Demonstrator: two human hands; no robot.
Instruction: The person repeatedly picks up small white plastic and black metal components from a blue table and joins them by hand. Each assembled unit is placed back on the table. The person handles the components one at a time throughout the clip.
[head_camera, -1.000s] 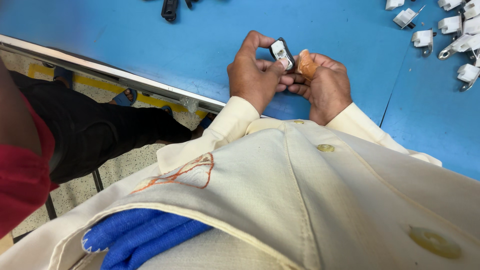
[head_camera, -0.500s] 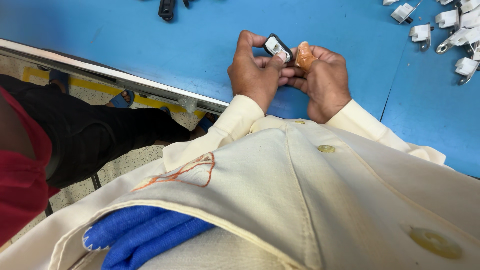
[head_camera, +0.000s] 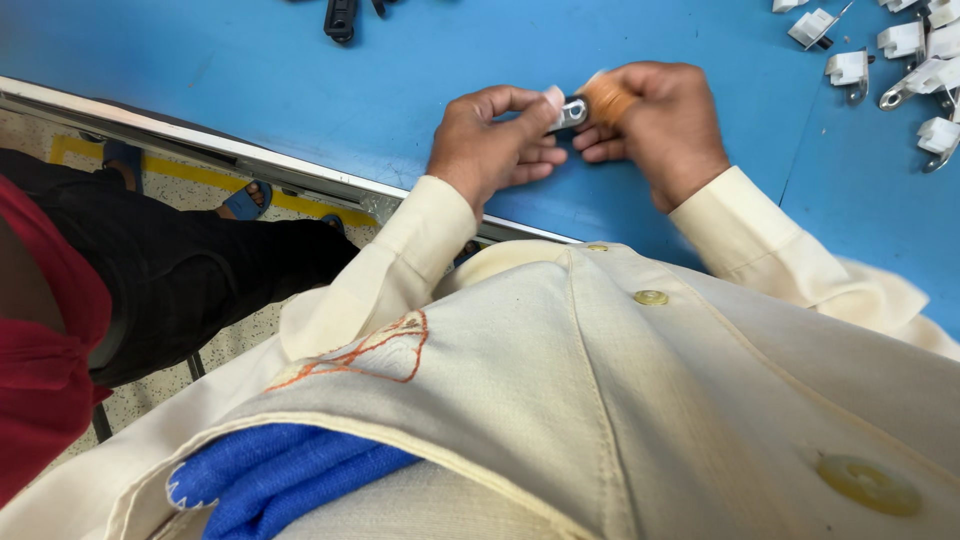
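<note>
Over the blue table (head_camera: 300, 90), my left hand (head_camera: 495, 140) and my right hand (head_camera: 660, 125) meet on one small black and metal part (head_camera: 572, 112). The left thumb and fingers pinch its left end. The right hand's fingers, one wrapped in orange tape, grip its right end. Most of the part is hidden between the fingertips. Both cream sleeves reach back to my cream shirt in the foreground.
Several white plastic pieces with metal clips (head_camera: 900, 55) lie at the table's far right. A black part (head_camera: 340, 18) sits at the top edge. The table's metal edge (head_camera: 200, 145) runs on the left. A seated person in red and black (head_camera: 120, 280) is beside me.
Both hands have turned the small part flatter and closed in on it, so less of it shows than before. The hands stay over the same area of the table.
</note>
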